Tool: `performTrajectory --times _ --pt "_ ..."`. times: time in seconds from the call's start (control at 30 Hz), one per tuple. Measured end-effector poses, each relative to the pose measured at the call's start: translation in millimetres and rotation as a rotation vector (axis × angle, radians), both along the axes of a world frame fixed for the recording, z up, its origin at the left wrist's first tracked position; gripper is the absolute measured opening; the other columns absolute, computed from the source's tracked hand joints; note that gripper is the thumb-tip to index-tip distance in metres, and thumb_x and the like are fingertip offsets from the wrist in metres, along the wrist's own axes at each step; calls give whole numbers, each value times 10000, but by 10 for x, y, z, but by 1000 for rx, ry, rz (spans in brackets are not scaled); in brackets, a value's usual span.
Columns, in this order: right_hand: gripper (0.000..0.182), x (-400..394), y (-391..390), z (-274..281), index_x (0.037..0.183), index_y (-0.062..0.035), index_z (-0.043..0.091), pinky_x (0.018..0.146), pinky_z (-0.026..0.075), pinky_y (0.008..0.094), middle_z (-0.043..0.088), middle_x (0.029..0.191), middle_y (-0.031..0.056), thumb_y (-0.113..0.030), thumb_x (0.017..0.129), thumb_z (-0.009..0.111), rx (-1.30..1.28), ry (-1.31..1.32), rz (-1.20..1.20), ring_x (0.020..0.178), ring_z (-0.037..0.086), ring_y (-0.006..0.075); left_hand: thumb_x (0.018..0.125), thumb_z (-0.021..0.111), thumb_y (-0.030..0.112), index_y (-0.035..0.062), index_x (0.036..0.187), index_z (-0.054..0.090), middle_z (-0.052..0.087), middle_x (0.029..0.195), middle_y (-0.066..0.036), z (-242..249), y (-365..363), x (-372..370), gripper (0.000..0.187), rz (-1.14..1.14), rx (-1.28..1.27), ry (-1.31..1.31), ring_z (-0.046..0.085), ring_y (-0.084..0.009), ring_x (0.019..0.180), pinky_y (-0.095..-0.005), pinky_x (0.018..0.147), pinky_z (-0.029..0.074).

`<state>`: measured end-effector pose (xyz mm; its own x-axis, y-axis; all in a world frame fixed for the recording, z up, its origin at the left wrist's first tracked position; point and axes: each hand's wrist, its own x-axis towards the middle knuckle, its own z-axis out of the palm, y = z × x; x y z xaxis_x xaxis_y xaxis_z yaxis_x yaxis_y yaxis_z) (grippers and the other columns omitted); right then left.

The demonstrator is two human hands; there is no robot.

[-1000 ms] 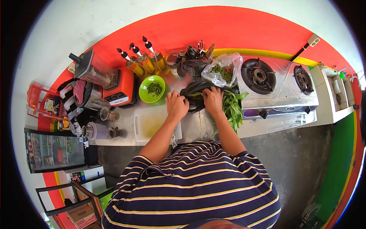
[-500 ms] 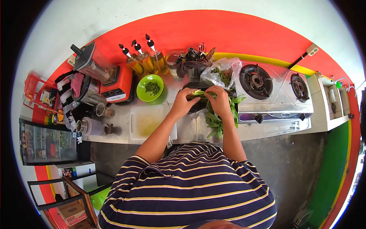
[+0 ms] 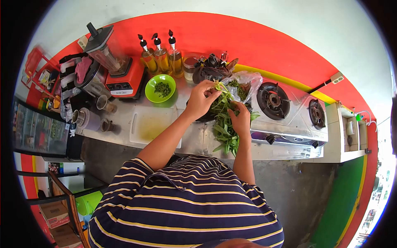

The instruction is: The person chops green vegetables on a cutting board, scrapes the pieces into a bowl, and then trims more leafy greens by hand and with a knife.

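My left hand (image 3: 202, 99) is closed on the pale stem ends of a bunch of leafy greens (image 3: 226, 136), holding them up over the counter. Lower down and to the right, my right hand (image 3: 240, 119) has its fingers curled around the leafy part. Long green leaves hang below it, down over the counter's front edge. Behind the hands is a clear plastic bag (image 3: 251, 81) with more greens in it. A bright green bowl (image 3: 151, 90) of chopped greens stands beyond my left forearm, and a white cutting board (image 3: 136, 134) lies nearer, partly behind that forearm.
A red blender (image 3: 124, 76) and several cups stand on the left. Three oil pump bottles (image 3: 162, 62) line the red wall beside a jar (image 3: 189, 68) and a utensil holder (image 3: 206, 74). On the right is a two-burner gas stove (image 3: 289, 124), with a tiled sink (image 3: 345, 144) beyond.
The view has shifted slightly. My left hand has lifted the stem ends higher, and my right hand has moved down from the stems to the leaves. The hands are farther apart.
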<state>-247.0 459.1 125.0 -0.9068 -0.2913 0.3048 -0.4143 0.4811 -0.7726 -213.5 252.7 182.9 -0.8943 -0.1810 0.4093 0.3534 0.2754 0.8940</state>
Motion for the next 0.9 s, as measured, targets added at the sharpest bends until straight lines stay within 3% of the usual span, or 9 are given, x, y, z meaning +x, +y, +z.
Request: performTrajectory --times 0.07,0.23,0.33,0.47,0.57,0.83,0.9 --pt "358 -1 15 -74 1148 -2 675 861 501 428 684 1022 165 -102 814 758 -38 49 -12 937 647 347 949 693 64 -6 1073 702 666 996 -30 11 35 -22 143 -92 252 -24 654 -110 900 -264 783 540" --pt "375 2 95 -237 1111 12 679 821 503 453 684 1000 211 -145 781 763 168 17 -10 950 648 417 969 661 25 -23 1122 669 673 1048 -39 98 9 -15 161 -122 242 35 662 -107 964 -268 841 553" --pt "343 22 140 -120 1062 30 677 797 507 466 694 931 227 -133 770 752 155 -161 12 918 653 440 980 652 33 -18 1143 669 682 1065 -35 149 -55 -44 172 -92 270 60 658 -99 993 -259 872 542" --pt "312 64 143 11 1026 37 675 785 510 461 700 875 223 -138 780 752 72 -99 23 868 662 433 989 649 50 -3 1145 663 698 1080 -41 178 -167 -107 165 -35 379 48 667 -105 1012 -259 889 532" --pt "294 102 139 122 1013 37 674 792 511 446 703 903 227 -149 800 755 -19 -195 54 880 659 437 1000 642 73 -6 1139 651 703 1084 -39 260 -236 -118 160 1 346 130 662 -98 1017 -253 884 527" --pt "225 94 187 -72 1002 5 689 724 522 337 716 874 112 -110 822 757 35 -267 31 758 675 210 1015 620 94 9 1175 613 689 1101 -48 421 -608 -42 181 159 411 225 648 -95 969 -285 845 565" --pt "222 136 174 -119 1015 2 688 739 523 350 711 911 123 -104 830 750 2 -238 7 781 675 233 1014 621 94 8 1165 615 691 1136 -63 444 -682 33 174 192 437 223 642 -93 963 -276 834 564"
